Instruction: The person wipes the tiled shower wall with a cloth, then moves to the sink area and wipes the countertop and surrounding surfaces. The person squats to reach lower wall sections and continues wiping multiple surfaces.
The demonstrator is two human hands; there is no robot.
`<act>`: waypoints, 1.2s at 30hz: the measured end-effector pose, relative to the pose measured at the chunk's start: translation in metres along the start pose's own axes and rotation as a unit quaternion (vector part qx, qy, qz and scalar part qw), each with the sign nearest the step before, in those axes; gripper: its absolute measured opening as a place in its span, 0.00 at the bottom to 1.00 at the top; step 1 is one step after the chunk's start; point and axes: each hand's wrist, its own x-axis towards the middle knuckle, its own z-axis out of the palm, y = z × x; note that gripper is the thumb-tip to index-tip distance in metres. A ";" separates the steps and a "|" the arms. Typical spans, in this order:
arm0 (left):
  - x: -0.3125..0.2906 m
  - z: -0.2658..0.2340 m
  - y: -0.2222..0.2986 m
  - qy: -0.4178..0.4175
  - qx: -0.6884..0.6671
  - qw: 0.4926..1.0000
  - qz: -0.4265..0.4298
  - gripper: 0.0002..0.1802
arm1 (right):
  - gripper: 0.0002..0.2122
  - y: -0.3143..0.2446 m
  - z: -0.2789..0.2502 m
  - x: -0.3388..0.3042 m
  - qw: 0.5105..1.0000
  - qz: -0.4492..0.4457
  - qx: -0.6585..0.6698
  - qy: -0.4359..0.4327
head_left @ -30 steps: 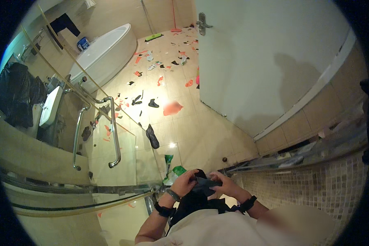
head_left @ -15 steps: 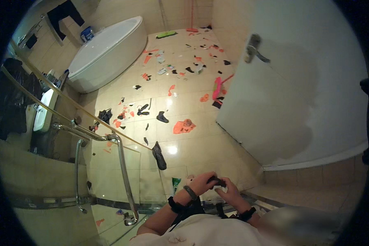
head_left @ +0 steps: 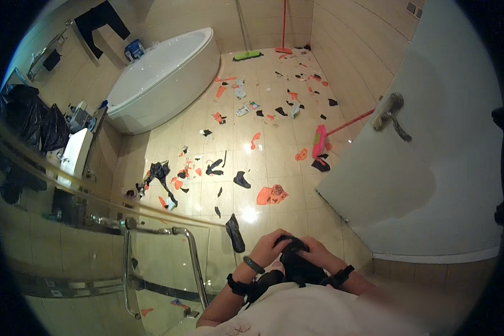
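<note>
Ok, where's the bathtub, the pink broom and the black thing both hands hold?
Bathtub (head_left: 172, 94), head view: outer wall.
Pink broom (head_left: 319, 141), head view: wide pink end.
Black thing (head_left: 294, 244), head view: visible middle.

Ct. is 1 L hand (head_left: 267, 249), 1 R hand (head_left: 320, 256), 3 brooms (head_left: 319, 141), 1 tub (head_left: 165, 87), 1 sink (head_left: 78, 150) & 1 wht. door (head_left: 431, 190).
</note>
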 end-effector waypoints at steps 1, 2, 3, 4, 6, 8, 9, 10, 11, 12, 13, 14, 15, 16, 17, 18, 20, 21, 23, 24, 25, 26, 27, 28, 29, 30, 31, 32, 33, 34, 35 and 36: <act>0.008 -0.008 0.001 -0.006 -0.011 1.000 -0.024 0.08 | 0.13 0.003 -0.003 0.011 0.999 -0.022 -0.017 -0.019; 0.017 -0.017 0.004 -0.013 0.008 0.999 -0.050 0.08 | 0.13 0.006 -0.008 0.024 0.998 -0.045 -0.035 -0.037; 0.028 -0.026 0.007 0.000 0.017 0.999 -0.044 0.08 | 0.13 0.009 -0.014 0.038 0.999 -0.003 -0.001 -0.045; 0.038 -0.036 0.011 0.015 0.027 0.999 -0.040 0.08 | 0.13 0.009 -0.020 0.054 0.997 0.036 0.032 -0.054; 0.061 -0.052 0.014 0.049 0.007 0.997 -0.056 0.08 | 0.12 0.009 -0.035 0.085 0.992 0.084 0.065 -0.067; 0.083 -0.068 0.013 0.094 0.014 0.995 -0.036 0.09 | 0.12 0.006 -0.057 0.122 0.991 0.090 0.065 -0.074; 0.095 -0.075 0.012 0.116 0.017 0.993 -0.026 0.09 | 0.12 0.005 -0.069 0.141 0.993 0.077 0.056 -0.070; 0.109 -0.086 0.011 0.118 -0.008 0.992 -0.046 0.10 | 0.12 0.004 -0.080 0.162 0.994 0.064 0.049 -0.068; 0.118 -0.094 0.015 0.133 0.001 0.990 -0.044 0.11 | 0.11 0.004 -0.090 0.183 0.996 0.050 0.042 -0.065; 0.125 -0.103 0.021 0.148 0.010 0.988 -0.042 0.11 | 0.10 0.008 -0.094 0.200 0.997 0.000 0.050 -0.058; 0.132 -0.113 0.022 0.163 0.020 0.986 -0.043 0.12 | 0.10 0.005 -0.100 0.225 0.996 -0.029 0.051 -0.068; 0.139 -0.119 0.020 0.165 0.002 0.982 -0.089 0.12 | 0.10 -0.002 -0.105 0.245 0.994 -0.049 0.055 -0.081; 0.147 -0.128 0.012 0.186 0.017 0.979 -0.079 0.12 | 0.09 -0.006 -0.109 0.263 0.992 -0.068 0.058 -0.093; 0.151 -0.134 0.015 0.204 0.003 0.974 -0.098 0.12 | 0.10 0.006 -0.105 0.284 0.990 -0.089 0.038 -0.107; 0.160 -0.143 0.019 0.224 -0.010 0.969 -0.104 0.12 | 0.10 0.010 -0.102 0.303 0.988 -0.089 0.053 -0.111; 0.164 -0.151 0.016 0.236 -0.023 0.966 -0.105 0.11 | 0.10 0.012 -0.097 0.319 0.987 -0.089 0.069 -0.117; 0.168 -0.168 0.004 0.258 -0.033 0.957 -0.130 0.11 | 0.10 0.009 -0.086 0.351 0.982 -0.111 0.082 -0.131; 0.170 -0.178 -0.003 0.273 -0.039 0.951 -0.142 0.11 | 0.10 -0.002 -0.086 0.366 0.980 -0.082 0.097 -0.156; 0.179 -0.197 -0.013 0.304 -0.043 0.943 -0.126 0.10 | 0.11 -0.025 -0.084 0.391 0.970 -0.022 0.123 -0.209; 0.187 -0.209 -0.020 0.314 -0.028 0.944 -0.099 0.10 | 0.12 -0.012 -0.073 0.407 0.974 -0.042 0.108 -0.194; 0.191 -0.224 -0.026 0.324 -0.013 0.943 -0.074 0.10 | 0.12 -0.022 -0.069 0.423 0.974 -0.036 0.094 -0.203; 0.193 -0.244 -0.012 0.310 -0.030 0.942 -0.127 0.10 | 0.12 -0.037 -0.068 0.438 0.974 -0.032 0.078 -0.211; 0.191 -0.255 -0.024 0.321 -0.026 0.937 -0.136 0.10 | 0.11 -0.049 -0.063 0.454 0.973 -0.029 0.062 -0.219; 0.199 -0.272 -0.037 0.327 -0.023 0.936 -0.132 0.10 | 0.12 -0.053 -0.058 0.473 0.972 -0.015 0.061 -0.225; 0.206 -0.290 -0.045 0.332 -0.019 0.934 -0.128 0.10 | 0.12 -0.054 -0.051 0.490 0.971 -0.001 0.061 -0.231; 0.209 -0.307 -0.046 0.351 -0.017 0.931 -0.099 0.10 | 0.12 -0.061 -0.044 0.507 0.969 -0.021 0.075 -0.233; 0.213 -0.324 -0.047 0.353 -0.033 0.930 -0.095 0.10 | 0.13 -0.070 -0.037 0.525 0.967 -0.040 0.090 -0.236; 0.217 -0.342 -0.048 0.355 -0.048 0.929 -0.092 0.10 | 0.13 -0.081 -0.030 0.542 0.965 -0.045 0.080 -0.245; 0.220 -0.361 -0.050 0.357 -0.061 0.928 -0.089 0.10 | 0.13 -0.094 -0.026 0.557 0.964 -0.050 0.070 -0.253; 0.225 -0.377 -0.057 0.354 -0.050 0.928 -0.108 0.10 | 0.14 -0.103 -0.022 0.574 0.963 -0.053 0.060 -0.256; 0.230 -0.396 -0.060 0.371 -0.042 0.922 -0.101 0.10 | 0.13 -0.110 -0.016 0.595 0.962 -0.065 0.054 -0.261; 0.235 -0.412 -0.061 0.380 -0.040 0.919 -0.096 0.10 | 0.13 -0.113 -0.011 0.612 0.962 -0.067 0.046 -0.262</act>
